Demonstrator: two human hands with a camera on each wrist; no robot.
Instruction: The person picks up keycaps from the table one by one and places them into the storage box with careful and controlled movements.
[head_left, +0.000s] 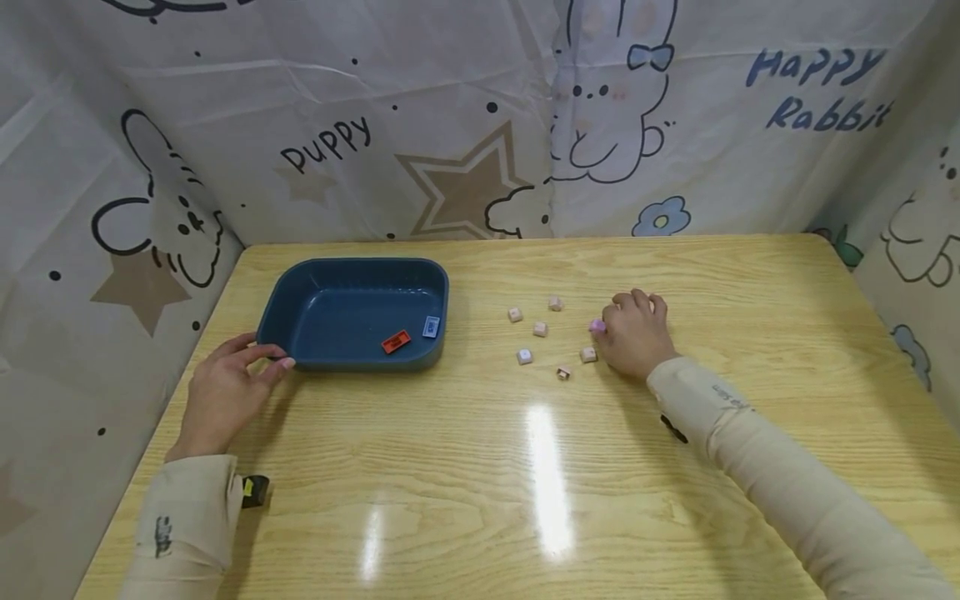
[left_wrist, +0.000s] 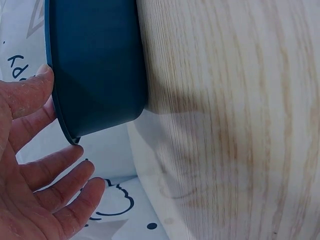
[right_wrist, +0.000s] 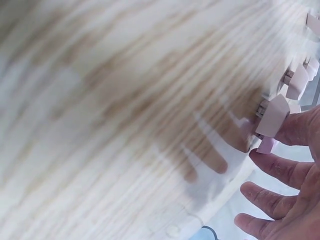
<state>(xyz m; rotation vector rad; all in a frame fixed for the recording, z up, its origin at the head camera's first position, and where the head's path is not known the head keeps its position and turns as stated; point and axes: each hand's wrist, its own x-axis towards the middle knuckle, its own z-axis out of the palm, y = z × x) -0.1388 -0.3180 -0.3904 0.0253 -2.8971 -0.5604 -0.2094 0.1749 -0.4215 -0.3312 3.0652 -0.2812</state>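
My left hand pinches the near left corner of a dark blue plastic basin between thumb and index finger; its other fingers spread below the rim in the left wrist view. Inside the basin lie a red rectangular piece and a light blue one, both with printing. At the right, my right hand pinches a purple keycap with thumb and index finger, close over the table. A pale pink keycap partly covers the thumb in the right wrist view.
Several pale keycaps lie scattered on the wooden table between the basin and my right hand. One keycap lies tipped over, its underside showing. A printed cloth hangs behind the table's back edge and along both sides.
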